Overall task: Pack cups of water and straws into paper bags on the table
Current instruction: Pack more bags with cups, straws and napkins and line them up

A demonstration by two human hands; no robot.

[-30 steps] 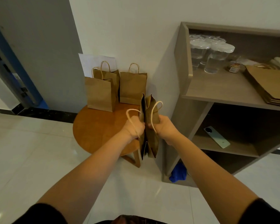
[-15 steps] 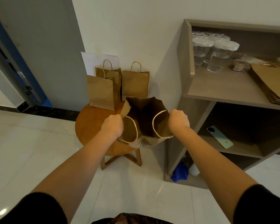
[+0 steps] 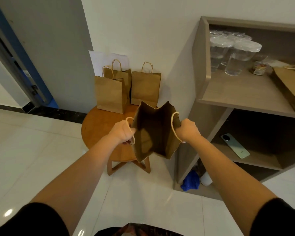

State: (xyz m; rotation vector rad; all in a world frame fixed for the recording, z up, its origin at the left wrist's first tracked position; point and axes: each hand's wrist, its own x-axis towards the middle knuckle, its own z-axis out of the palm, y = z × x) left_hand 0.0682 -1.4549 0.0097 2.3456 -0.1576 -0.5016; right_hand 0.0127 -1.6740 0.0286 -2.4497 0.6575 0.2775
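Head view, looking down over both forearms. Fingertips of both hands are tucked behind the bag's rim and cannot be seen; the stack of flat bags (image 3: 291, 89) on the shelf is cut off at the right edge, and the water level in the lidded clear cups (image 3: 235, 57) is hard to judge. The left hand (image 3: 122, 133) and the right hand (image 3: 187, 130), held apart, each grip one side of the open paper bag (image 3: 153, 132), pulling its mouth wide above the near edge of the round wooden table (image 3: 99, 130); twisted cord handles loop over the knuckles. The bag is creased brown kraft paper, its inside dark and apparently empty. Three upright bags (image 3: 109, 92) stand at the table's far side against the wall.
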